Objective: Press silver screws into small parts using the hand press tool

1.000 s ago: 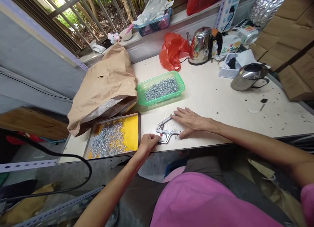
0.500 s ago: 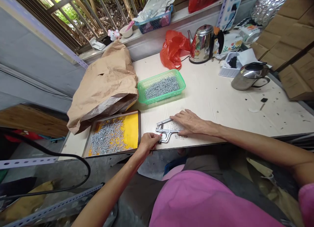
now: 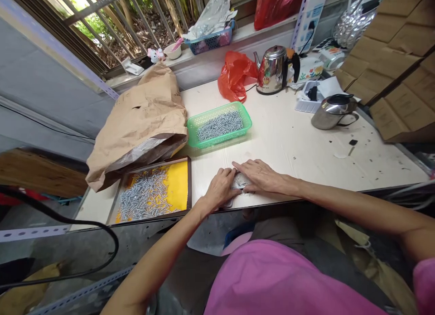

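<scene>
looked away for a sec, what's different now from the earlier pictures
The left hand has moved to the right and slightly away from the body, from the tool's head to over the hand tool, close up to the right hand. It now hides most of the tool; its grip cannot be seen. The right hand stays at the handles. The green basket, yellow-lined tray and kettle stay put.

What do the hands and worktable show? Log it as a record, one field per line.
Left hand: over the left part of a metal tool, hiding much of it
Right hand: at the tool's handle end
Yellow-lined tray: left of the left hand, holding small metal pieces
Green basket: beyond the hands, also holding metal pieces
Brown paper bag: behind the tray
Kettle: at the back, beside a red plastic bag
</scene>
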A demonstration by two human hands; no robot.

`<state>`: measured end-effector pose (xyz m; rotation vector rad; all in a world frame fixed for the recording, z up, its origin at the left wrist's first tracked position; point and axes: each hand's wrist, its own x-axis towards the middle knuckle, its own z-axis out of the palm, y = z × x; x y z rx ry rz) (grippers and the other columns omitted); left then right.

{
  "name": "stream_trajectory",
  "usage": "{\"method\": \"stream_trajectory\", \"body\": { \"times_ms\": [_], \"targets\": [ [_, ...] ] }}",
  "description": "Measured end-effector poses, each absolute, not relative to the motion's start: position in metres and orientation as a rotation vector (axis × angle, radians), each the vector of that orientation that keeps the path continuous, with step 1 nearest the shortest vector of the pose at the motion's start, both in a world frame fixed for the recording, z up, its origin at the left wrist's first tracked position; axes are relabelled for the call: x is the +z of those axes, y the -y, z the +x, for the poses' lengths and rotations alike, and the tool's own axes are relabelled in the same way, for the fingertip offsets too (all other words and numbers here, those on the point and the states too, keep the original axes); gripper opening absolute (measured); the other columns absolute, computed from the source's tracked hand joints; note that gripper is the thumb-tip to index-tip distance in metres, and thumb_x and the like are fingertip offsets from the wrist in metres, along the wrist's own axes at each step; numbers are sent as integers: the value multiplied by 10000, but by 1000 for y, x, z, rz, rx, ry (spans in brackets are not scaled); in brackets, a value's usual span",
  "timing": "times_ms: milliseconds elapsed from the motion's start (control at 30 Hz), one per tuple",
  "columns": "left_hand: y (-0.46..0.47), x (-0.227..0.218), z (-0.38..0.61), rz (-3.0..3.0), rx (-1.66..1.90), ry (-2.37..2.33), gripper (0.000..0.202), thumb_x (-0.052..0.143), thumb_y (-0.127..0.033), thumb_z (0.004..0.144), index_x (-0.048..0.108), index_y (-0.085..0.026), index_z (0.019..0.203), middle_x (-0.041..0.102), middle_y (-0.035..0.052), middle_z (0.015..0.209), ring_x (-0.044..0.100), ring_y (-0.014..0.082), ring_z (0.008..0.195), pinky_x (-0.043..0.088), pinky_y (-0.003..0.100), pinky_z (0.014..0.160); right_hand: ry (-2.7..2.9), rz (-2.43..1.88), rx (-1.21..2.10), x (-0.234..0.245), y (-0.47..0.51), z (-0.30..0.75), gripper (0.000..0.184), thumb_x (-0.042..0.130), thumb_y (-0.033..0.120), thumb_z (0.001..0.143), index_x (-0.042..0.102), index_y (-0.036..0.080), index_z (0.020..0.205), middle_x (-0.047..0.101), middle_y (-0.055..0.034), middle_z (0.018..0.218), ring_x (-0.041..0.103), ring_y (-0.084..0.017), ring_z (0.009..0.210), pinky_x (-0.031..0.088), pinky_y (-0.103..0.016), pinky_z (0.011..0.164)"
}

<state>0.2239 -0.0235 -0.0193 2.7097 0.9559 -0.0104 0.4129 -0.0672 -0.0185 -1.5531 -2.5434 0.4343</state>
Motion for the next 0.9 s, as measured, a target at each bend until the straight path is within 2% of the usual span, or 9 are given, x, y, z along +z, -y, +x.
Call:
{"method": "stream_trajectory", "body": {
  "times_ms": [100, 200, 333, 467, 600, 667, 733, 833, 900],
  "targets": [
    [17, -19, 225, 2712, -54, -933, 494, 710, -369, 791, 539, -158, 1204, 583, 110, 1102, 524, 278, 1055, 472, 418, 901, 2593, -1658, 437, -4, 68, 411, 476, 697, 351, 825, 569, 90, 1203, 597, -177, 1163, 533, -297, 1064, 403, -384, 864],
    [19, -22, 224, 2693, -29, -957, 367, 687, -358, 816, 591, -163, 1112, 591, 95, 1042, 526, 264, 1022, 473, 385, 862, 2654, -1687, 432, 0, 62, 408, 285, 654, 279, 864, 630, 82, 1069, 618, -166, 1078, 549, -286, 1039, 399, -361, 845],
    [20, -28, 226, 2636, 68, -1021, 184, 613, -329, 877, 631, -176, 978, 595, 74, 961, 529, 235, 962, 462, 356, 823, 2674, -1621, 476, -12, 49, 407, 136, 595, 205, 899, 648, 109, 979, 647, -139, 996, 578, -251, 993, 382, -324, 815],
    [15, -27, 229, 2613, 55, -1034, 146, 586, -310, 899, 639, -178, 865, 600, 59, 887, 538, 214, 925, 467, 334, 805, 2688, -1550, 516, -22, 42, 410, 157, 523, 222, 944, 649, 129, 943, 658, -111, 950, 592, -221, 926, 372, -305, 771],
    [18, -25, 226, 2634, 57, -1050, 189, 608, -331, 887, 637, -177, 992, 628, 74, 980, 552, 235, 990, 497, 361, 842, 2678, -1519, 432, -20, 40, 418, 220, 598, 333, 910, 664, 131, 968, 644, -118, 971, 575, -236, 936, 371, -311, 773],
    [28, -27, 222, 2642, 134, -1087, 282, 620, -314, 880, 599, -173, 1123, 619, 103, 1135, 546, 258, 1092, 497, 404, 916, 2698, -1464, 426, -19, 37, 424, 339, 641, 456, 865, 674, 138, 980, 633, -121, 974, 566, -249, 927, 371, -319, 761],
    [46, -33, 221, 2659, 245, -1094, 329, 577, -252, 903, 552, -160, 1217, 561, 139, 1300, 499, 279, 1233, 456, 449, 1016, 2704, -1428, 459, -21, 33, 430, 379, 612, 496, 876, 675, 147, 1009, 628, -117, 979, 564, -240, 906, 368, -316, 744],
    [76, -45, 224, 2685, 361, -998, 341, 474, -215, 951, 519, -147, 1282, 492, 155, 1421, 380, 299, 1384, 389, 483, 1104, 2637, -1502, 421, -29, 25, 435, 239, 535, 329, 940, 667, 155, 1036, 631, -107, 1012, 555, -222, 931, 352, -312, 751],
    [92, -50, 227, 2666, 382, -943, 360, 434, -254, 974, 503, -161, 1314, 514, 138, 1415, 385, 301, 1388, 375, 504, 1115, 2584, -1578, 348, -33, 16, 436, 189, 510, 247, 942, 670, 162, 995, 641, -97, 1013, 543, -223, 954, 338, -321, 769]
  ]
}}
